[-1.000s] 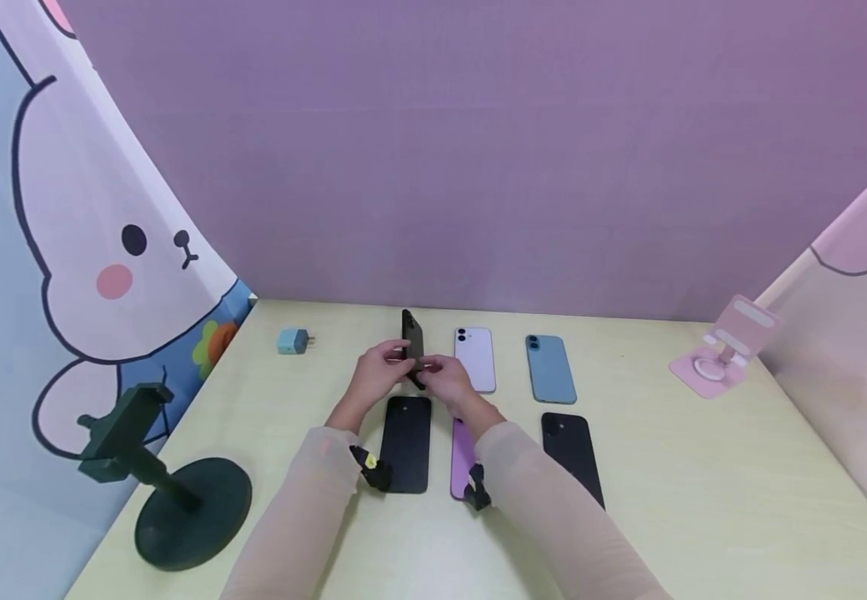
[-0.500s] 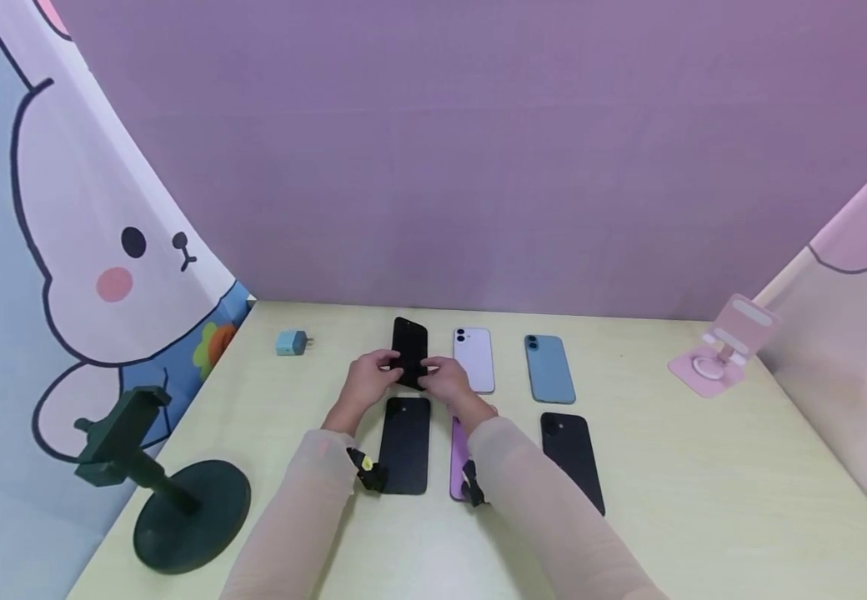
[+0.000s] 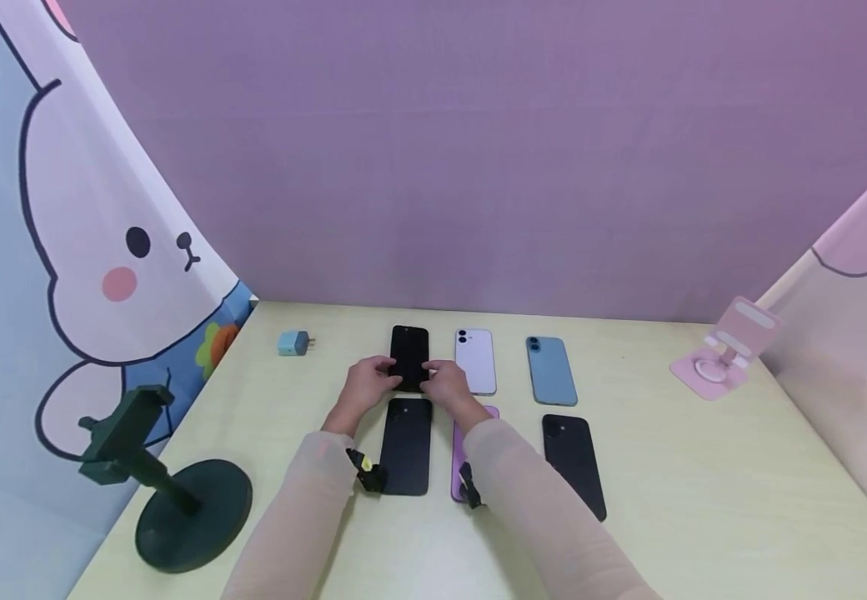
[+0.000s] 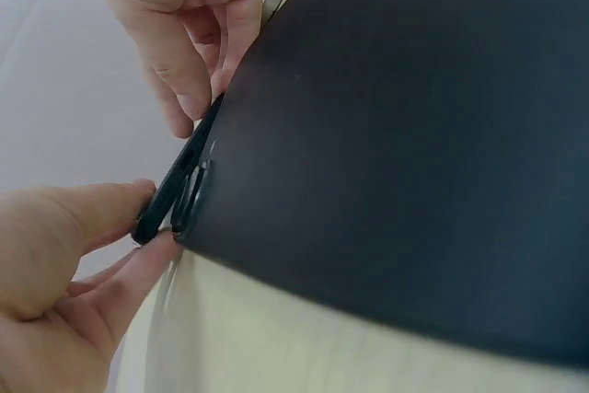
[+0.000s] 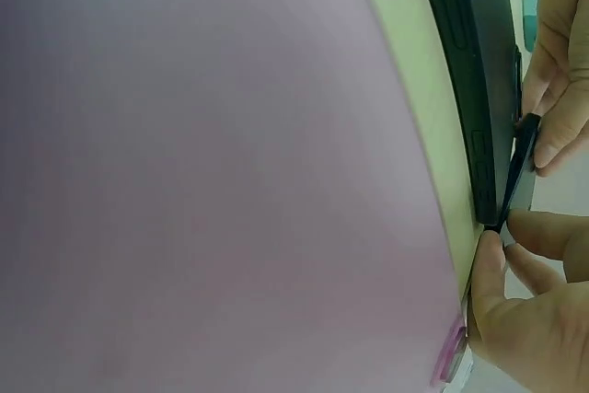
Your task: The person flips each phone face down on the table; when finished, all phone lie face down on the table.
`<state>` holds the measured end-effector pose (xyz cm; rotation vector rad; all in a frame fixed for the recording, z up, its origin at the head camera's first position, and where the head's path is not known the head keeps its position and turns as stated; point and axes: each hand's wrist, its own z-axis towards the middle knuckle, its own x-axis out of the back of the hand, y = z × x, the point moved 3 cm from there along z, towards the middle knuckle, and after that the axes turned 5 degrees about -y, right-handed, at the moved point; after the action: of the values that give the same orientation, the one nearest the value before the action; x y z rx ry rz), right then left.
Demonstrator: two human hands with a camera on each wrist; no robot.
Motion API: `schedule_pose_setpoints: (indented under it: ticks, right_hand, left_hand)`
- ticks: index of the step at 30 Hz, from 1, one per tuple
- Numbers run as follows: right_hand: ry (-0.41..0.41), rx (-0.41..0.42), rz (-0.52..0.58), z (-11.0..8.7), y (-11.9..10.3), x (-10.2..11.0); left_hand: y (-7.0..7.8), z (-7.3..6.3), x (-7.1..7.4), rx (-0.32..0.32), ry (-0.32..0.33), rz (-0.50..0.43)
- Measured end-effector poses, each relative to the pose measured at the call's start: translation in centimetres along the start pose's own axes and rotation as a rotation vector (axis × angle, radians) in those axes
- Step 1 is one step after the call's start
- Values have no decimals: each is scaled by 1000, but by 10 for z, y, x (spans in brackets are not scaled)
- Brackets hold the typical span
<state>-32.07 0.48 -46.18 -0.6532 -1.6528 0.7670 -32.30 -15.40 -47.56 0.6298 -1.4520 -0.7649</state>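
Observation:
In the head view, a black phone [image 3: 410, 354] lies at the far left of the phones, dark face up. My left hand [image 3: 364, 387] pinches its near left corner between thumb and fingers. My right hand [image 3: 448, 388] pinches the near right corner. Both wrist views show the phone's near edge [image 4: 173, 181] slightly raised, the phone tilted. Just nearer to me is a dark phone [image 3: 407, 448], lying flat below the hands. A purple phone [image 3: 459, 458] is partly hidden under my right forearm.
Beyond my right hand lie a lilac phone [image 3: 475, 360], a blue phone [image 3: 551, 371] and another black phone [image 3: 574, 462]. A blue charger plug [image 3: 294, 342] sits at back left. A dark green stand [image 3: 193, 517] is at left, a pink stand [image 3: 726, 350] at right.
The black phone, standing nearly upright and edge-on one second ago, has turned and tipped down towards the table, dark face up. Both hands have kept hold of it and spread slightly apart.

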Motion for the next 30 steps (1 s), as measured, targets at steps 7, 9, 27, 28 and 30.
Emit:
schedule_pose_setpoints:
  ticks: [7,9,27,28,30]
  right_hand:
    - [-13,-8,-60,1,-3,0]
    - [-13,-10,-70,1,-3,0]
    - [-73,20,-93,-2,-7,14]
    - [-85,41,-97,-4,-7,20]
    - [-97,96,-127,-10,-4,33]
  left_hand:
    - [-1,1,2,21,-17,40]
    - [-1,2,2,17,-26,52]
    - [1,1,12,24,-108,52]
    - [0,-1,16,22,-107,50]
    - [-2,-7,24,2,-94,61]
